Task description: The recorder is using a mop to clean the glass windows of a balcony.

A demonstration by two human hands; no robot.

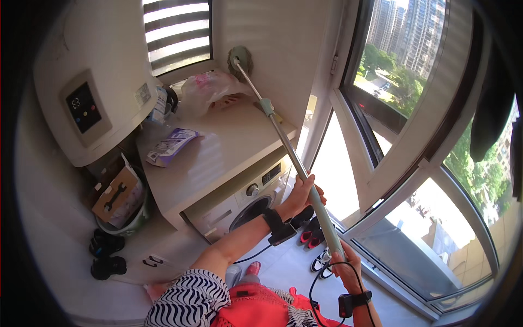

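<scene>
A long-handled mop (pixel 289 149) slants up and away across the view. Its fringed mop head (pixel 241 63) is raised against the wall beside the blind, above the countertop. My left hand (pixel 302 194) wraps around the pole where the metal tube meets the pale green grip. Lower down, my right hand (pixel 347 263) holds the bottom end of that grip. A dark strap with a small device sits on each wrist. Under the mop head lies a crumpled plastic bag (pixel 208 90) on the countertop (pixel 229 135), and the pole passes over the counter's right side.
A washing machine (pixel 245 200) stands under the counter, which also bears a purple-and-white pouch (pixel 173 147). At left hangs a water heater (pixel 98 81) above a bin (pixel 141 216) holding a box. Shoes (pixel 320 261) line the floor by the windows (pixel 392 61). A striped blind (pixel 177 36) covers the back window.
</scene>
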